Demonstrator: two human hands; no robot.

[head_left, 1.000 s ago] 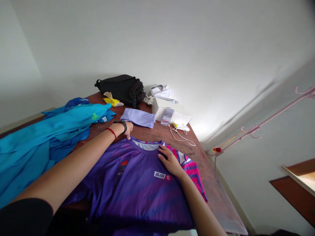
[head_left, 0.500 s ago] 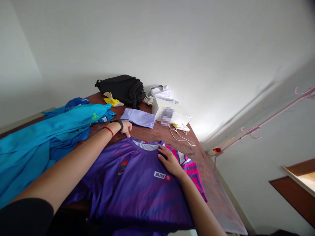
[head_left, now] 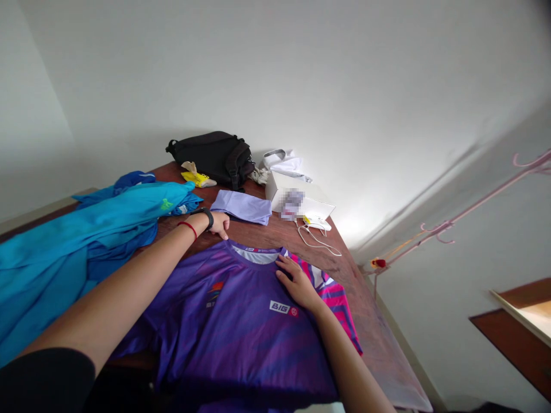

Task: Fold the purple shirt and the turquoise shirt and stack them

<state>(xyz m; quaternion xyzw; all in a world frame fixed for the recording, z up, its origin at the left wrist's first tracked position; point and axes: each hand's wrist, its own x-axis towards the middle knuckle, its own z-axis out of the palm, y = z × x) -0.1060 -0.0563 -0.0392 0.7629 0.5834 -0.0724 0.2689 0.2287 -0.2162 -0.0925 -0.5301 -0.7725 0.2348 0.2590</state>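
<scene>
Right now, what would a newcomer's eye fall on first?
Probably the purple jersey at the front of the table, with left hand and right hand by its collar. Next, the turquoise clothing heaped on the left, then the black backpack at the table's back.

A black band [head_left: 209, 218] circles the left wrist; whether it carries a dial cannot be told. Just beside the band, on its elbow side, a thin red cord [head_left: 190, 227] loops the same arm. Well up the arm from the band sits a black sleeve [head_left: 47, 378], plain, with a rounded hem. Right of the band, the right hand [head_left: 299, 284] and forearm are bare.
</scene>
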